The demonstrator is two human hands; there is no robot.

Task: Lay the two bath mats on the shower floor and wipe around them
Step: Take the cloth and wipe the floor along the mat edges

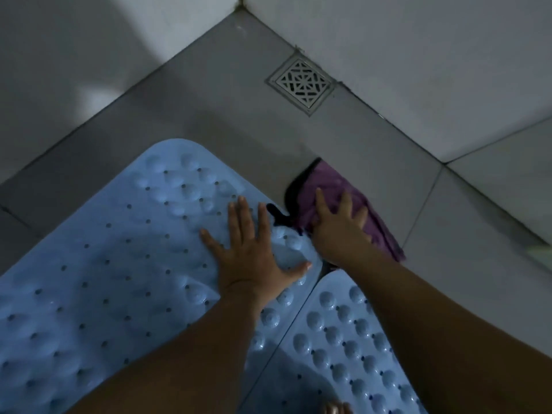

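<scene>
Two light blue rubber bath mats lie flat on the grey shower floor, edge to edge. The larger mat fills the left, and the second mat shows at the lower right. My left hand presses flat on the larger mat's right corner, fingers spread. My right hand rests palm down on a purple cloth with a dark hem. The cloth lies on the floor tile just beyond the mats' corners.
A square metal floor drain sits in the floor near the right wall. Pale tiled walls meet at a corner at the top. A strip of bare grey floor runs between the mats and the walls.
</scene>
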